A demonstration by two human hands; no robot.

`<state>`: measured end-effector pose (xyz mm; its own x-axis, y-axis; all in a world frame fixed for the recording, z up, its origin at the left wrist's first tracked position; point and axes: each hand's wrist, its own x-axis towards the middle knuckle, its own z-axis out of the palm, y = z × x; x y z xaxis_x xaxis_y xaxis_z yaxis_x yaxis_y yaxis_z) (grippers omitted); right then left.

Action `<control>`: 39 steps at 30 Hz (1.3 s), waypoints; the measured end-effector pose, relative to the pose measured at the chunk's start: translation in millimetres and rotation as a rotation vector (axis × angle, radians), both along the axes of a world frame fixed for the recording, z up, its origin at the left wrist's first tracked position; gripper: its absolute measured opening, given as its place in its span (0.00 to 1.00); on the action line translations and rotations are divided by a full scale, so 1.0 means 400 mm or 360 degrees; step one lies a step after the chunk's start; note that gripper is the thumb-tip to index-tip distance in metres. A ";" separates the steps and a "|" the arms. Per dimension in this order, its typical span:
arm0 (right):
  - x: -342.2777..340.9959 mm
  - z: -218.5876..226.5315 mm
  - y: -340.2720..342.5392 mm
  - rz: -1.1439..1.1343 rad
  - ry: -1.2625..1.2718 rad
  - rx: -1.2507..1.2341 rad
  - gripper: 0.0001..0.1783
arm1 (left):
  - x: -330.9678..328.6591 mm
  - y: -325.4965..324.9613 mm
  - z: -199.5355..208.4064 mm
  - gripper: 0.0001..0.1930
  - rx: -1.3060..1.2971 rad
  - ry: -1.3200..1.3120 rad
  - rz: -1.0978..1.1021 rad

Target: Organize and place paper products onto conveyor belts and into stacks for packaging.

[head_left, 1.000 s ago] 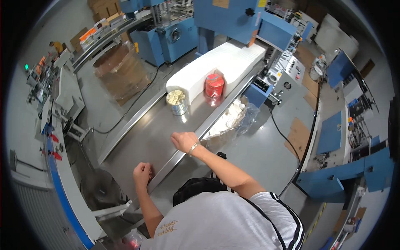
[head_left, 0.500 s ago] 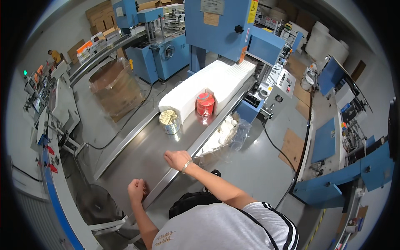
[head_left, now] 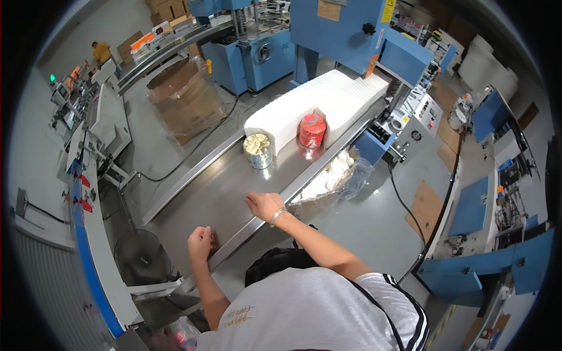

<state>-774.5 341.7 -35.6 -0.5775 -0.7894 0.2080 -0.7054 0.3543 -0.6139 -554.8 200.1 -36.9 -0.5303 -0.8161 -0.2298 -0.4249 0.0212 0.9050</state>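
Observation:
My left hand (head_left: 201, 243) is closed in a fist at the near edge of the sloping metal chute (head_left: 193, 202). Further along, my right hand (head_left: 264, 206), with a bracelet at the wrist, is curled shut over the chute's metal surface. Nothing shows in either fist. Beyond them a gold-topped, silvery cylinder (head_left: 259, 152) stands upright on the metal. To its right is a red wrapped cylinder (head_left: 312, 131), set against a cut-in at the front of a long row of white folded sheets (head_left: 316, 99). Both cylinders are apart from my hands.
A tall blue machine (head_left: 336, 38) stands over the far end of the white row. Right of the chute lies a clear bag of white scraps (head_left: 333, 175). A large cardboard box (head_left: 184, 102) stands on the floor at left. Another person (head_left: 101, 52) is far off.
The whole view has shifted, so the chute and cylinders sit further right and higher in the picture. Both fists stay at the chute, and the cylinders keep their places on it.

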 end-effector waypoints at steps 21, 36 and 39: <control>-0.211 0.064 0.085 0.0745 -0.0327 -0.0252 0.09 | -0.176 0.114 0.014 0.11 -0.0260 -0.0342 -0.0012; -0.656 0.125 0.245 0.0082 0.0845 -0.0214 0.21 | -0.931 0.306 0.140 0.28 -0.1412 0.0147 -0.0704; -0.678 0.118 0.269 0.0111 0.0853 -0.0131 0.20 | -1.003 0.323 0.096 0.30 -0.1445 0.0035 -0.0593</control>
<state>-1045.8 449.5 11.7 -0.3207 -0.7907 0.5214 -0.9471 0.2616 -0.1859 -956.0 329.2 1.7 -0.7864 -0.4573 0.4153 -0.2331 0.8423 0.4861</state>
